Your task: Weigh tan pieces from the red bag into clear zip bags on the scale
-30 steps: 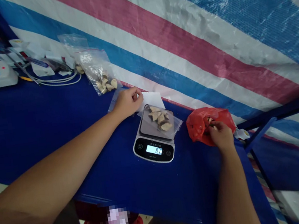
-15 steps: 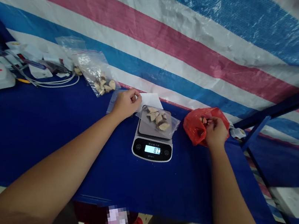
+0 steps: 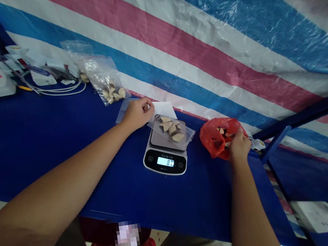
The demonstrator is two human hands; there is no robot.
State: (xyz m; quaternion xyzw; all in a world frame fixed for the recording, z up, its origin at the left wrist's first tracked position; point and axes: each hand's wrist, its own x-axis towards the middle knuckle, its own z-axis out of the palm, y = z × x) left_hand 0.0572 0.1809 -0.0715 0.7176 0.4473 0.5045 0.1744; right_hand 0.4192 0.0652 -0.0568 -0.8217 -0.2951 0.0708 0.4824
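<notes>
One blue table (image 3: 42, 114) bears a scale (image 3: 155, 161) reading 8.7. Right of the scale sits an open red bag (image 3: 211, 138); atop the scale lies a clear bag (image 3: 190, 136). My right hand (image 3: 240, 144) is at the red bag's right side, fingers partly hidden: I cannot tell what they pinch. Just past the scale's far left corner, my left hand (image 3: 138, 112) curls loosely, its grip unclear. Pale pieces (image 3: 171, 128) show at the clear bag.

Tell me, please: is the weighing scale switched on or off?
Switched on: the display of the weighing scale is lit and shows digits.
</notes>
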